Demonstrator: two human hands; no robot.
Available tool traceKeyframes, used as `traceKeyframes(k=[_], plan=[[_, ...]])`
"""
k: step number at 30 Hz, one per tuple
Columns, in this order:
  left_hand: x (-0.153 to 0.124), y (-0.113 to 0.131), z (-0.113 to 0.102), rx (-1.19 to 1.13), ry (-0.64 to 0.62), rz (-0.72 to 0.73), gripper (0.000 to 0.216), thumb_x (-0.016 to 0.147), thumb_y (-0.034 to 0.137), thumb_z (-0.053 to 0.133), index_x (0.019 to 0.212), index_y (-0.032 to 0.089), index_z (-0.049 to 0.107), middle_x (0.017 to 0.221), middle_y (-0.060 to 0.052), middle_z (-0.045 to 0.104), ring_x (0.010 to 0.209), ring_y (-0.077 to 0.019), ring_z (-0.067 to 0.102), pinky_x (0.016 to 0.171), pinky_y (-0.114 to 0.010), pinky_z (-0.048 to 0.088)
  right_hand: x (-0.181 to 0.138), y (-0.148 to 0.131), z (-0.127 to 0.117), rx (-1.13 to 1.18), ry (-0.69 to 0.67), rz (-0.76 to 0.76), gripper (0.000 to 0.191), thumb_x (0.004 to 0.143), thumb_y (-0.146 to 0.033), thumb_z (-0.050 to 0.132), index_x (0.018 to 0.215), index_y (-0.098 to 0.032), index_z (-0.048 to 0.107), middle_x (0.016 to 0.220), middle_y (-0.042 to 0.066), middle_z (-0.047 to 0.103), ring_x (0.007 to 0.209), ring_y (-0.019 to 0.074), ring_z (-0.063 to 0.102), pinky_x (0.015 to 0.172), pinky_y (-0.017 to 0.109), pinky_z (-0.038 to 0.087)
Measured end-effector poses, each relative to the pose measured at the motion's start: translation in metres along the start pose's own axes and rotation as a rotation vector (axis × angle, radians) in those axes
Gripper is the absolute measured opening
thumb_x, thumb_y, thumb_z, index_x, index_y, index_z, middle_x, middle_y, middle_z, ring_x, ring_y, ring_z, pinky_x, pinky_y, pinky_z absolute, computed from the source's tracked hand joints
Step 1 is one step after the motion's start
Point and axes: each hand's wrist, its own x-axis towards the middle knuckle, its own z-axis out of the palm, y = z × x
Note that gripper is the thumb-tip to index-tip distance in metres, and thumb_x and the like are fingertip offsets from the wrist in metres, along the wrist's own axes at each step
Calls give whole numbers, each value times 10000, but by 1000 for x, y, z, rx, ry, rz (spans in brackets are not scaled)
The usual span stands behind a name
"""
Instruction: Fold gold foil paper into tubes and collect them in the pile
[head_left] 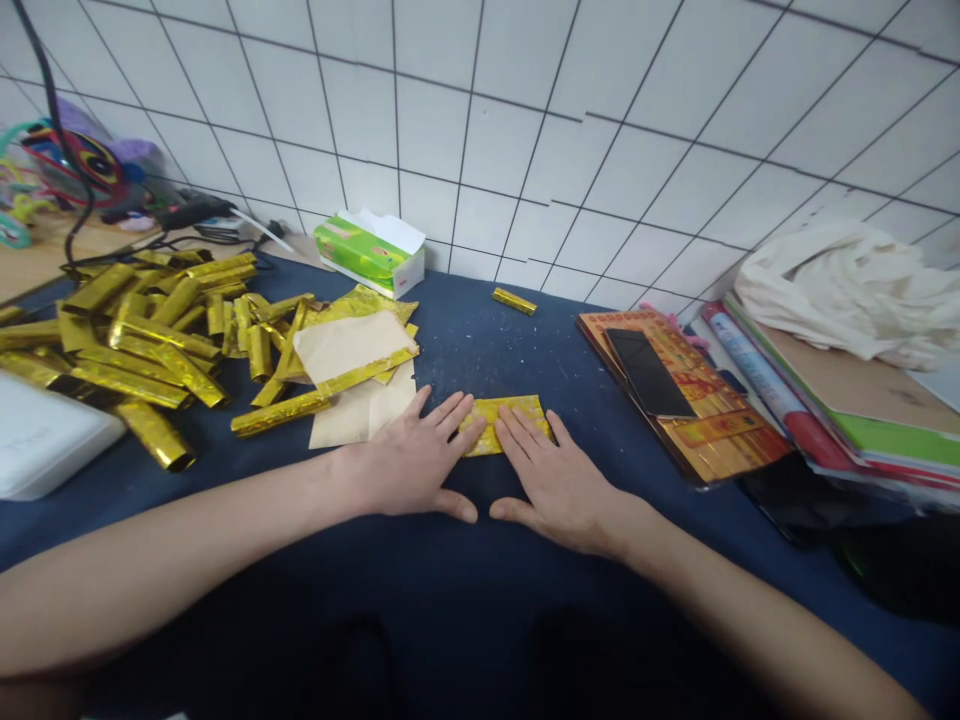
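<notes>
A flat piece of shiny gold paper (490, 443) lies on the dark blue table, partly covered by my fingers. My left hand (416, 455) rests flat with its fingertips on the paper's left part. On the right part press the stretched fingers of my right hand (559, 475). Both thumbs point toward each other on the cloth below the paper. Just beyond my left hand are cream-backed gold sheets (352, 350), loosely stacked, with a gold paper roll (279, 412) beside them.
A heap of gold paper rolls (165, 330) spreads at the left, near a white box-shaped object (52, 435). A green tissue box (371, 250) and a single small gold roll (514, 300) lie toward the tiled wall. At right, a black phone (649, 372) rests on orange printed packs (724, 440).
</notes>
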Motion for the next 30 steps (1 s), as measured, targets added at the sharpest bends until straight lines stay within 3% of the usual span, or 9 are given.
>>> traceKeyframes(k=[8,13,17,21,25,30], plan=[[1,-4,-1,-31,-23,-5,919,707,696,423,1409,163,163,1460,-188,130,1345,-337,106,1025,-576,89,-3,-1,-10,80,-52,-6,917,766,-721,234,1369,-30,262,1417,223,265,1329,326,192,1056,549,142],[1,-2,-4,-29,-48,0,912,708,693,427,1413,191,137,1460,-188,89,1346,-341,86,1025,-572,96,6,15,-37,256,-85,-52,703,843,-610,265,1379,-155,280,1404,133,348,1303,265,293,1061,530,155],[2,-5,-3,-26,-38,4,911,708,695,424,1416,214,112,1462,-184,83,1346,-345,72,1018,-580,105,21,15,-47,323,-74,-61,655,849,-596,285,1354,-181,330,1409,114,342,1306,266,286,1052,559,124],[0,-2,2,8,14,6,901,710,712,394,1410,195,163,1450,-208,135,1338,-357,115,1012,-583,124,30,11,-41,317,-119,-102,619,860,-580,268,1329,-188,372,1412,111,341,1303,270,292,1039,591,120],[-10,16,6,110,112,22,945,690,747,358,1363,85,304,1406,-242,259,1326,-357,179,1033,-571,92,30,10,-33,247,-96,-92,608,880,-543,254,1360,-174,311,1420,116,322,1312,259,275,1038,584,148],[-19,37,2,213,94,74,993,654,784,339,1267,11,445,1337,-270,372,1270,-360,309,1035,-540,167,29,7,-28,196,-57,-85,587,888,-530,245,1334,-168,363,1403,122,351,1298,255,306,1036,566,192]])
